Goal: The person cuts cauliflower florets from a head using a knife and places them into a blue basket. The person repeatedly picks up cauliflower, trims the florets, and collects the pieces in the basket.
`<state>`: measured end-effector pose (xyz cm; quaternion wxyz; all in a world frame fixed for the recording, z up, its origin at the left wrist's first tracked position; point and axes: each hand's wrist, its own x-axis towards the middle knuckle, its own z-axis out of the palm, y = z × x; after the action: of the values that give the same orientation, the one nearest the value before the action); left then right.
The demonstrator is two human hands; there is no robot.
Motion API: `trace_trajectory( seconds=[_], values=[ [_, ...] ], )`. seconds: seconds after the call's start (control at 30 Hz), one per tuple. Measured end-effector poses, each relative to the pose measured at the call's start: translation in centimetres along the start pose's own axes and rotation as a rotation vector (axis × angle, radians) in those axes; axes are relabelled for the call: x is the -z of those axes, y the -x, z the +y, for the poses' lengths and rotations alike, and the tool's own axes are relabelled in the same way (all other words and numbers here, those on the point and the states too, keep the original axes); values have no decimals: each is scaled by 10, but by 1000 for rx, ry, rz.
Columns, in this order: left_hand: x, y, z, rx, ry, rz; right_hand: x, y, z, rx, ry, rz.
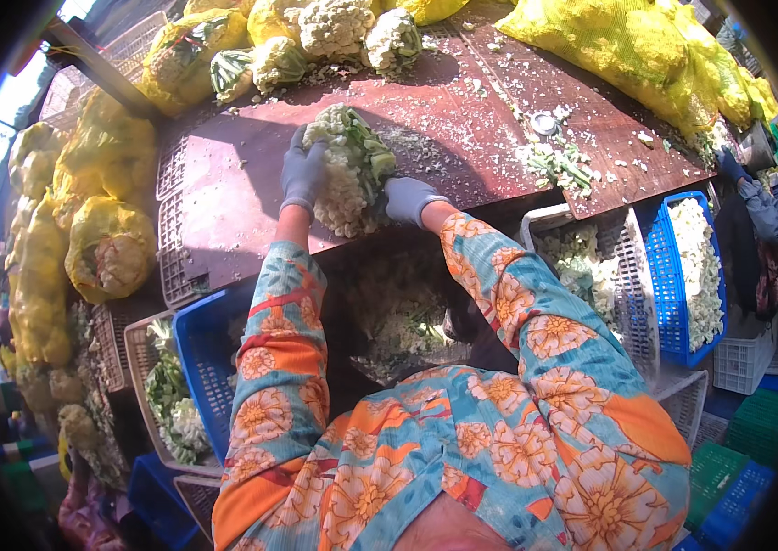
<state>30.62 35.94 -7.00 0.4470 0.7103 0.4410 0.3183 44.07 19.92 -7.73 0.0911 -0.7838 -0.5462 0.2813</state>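
A large cauliflower head [344, 172] lies tilted at the near edge of the reddish board table [237, 186], its cut green stems facing right. My left hand [304, 169], in a grey glove, grips its left side with spread fingers. My right hand [413, 200], gloved too, is at its lower right side by the stems; its fingers are partly hidden, and whether it holds a tool cannot be seen. Several more cauliflowers [335, 26] sit at the far edge of the table. Small white crumbs and cut green stems [561, 165] are strewn over the boards.
Yellow net sacks [595, 48] of cauliflower line the far and left sides. A blue crate [692, 275] of florets and a pale crate [643, 296] stand right; a blue crate [206, 358] and a beige crate [148, 386] with leaves stand left. A co-worker's gloved hand [731, 165] shows far right.
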Motion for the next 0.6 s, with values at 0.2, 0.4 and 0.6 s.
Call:
trace_trajectory(
  seconds=[0.2,0.4,0.6],
  values=[
    [11,-9,-3,2,311,-66,-2,-6,21,83,-76,17],
    [34,-25,-18,67,528,-93,-36,-44,56,257,-237,130],
    [123,-37,-77,345,1103,-517,10,-8,-3,-114,-930,-277]
  ],
)
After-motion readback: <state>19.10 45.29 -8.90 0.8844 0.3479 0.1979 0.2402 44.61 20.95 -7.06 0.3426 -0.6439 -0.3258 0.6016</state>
